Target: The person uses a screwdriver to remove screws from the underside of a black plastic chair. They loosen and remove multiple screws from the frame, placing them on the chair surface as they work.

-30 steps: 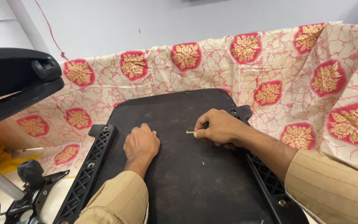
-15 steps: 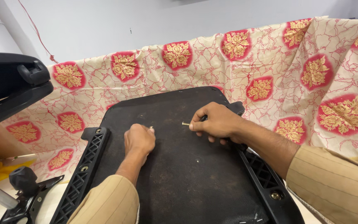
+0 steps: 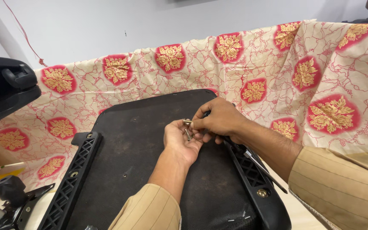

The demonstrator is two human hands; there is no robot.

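Now the left hand (image 3: pixel 179 142) lies palm-up, fingers loosely open, cradling a short brass-coloured metal screw (image 3: pixel 188 134), long axis twelve-to-six. At two o'clock, touching, the right hand (image 3: pixel 218 120) pinches a second brass screw (image 3: pixel 187 122) above the black fabric-covered chair seat underside (image 3: pixel 141 145).

no packages, labels, signs or screens show anywhere in this view, neither on the tabletop, nor on the wall, nor near the hands.

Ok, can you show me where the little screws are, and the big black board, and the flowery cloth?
screws (image 3: pixel 188 133), head view, on a shank lying in the left palm.
black board (image 3: pixel 137 145), head view, on its bare fabric face.
flowery cloth (image 3: pixel 320 76), head view, on its right-hand fold.
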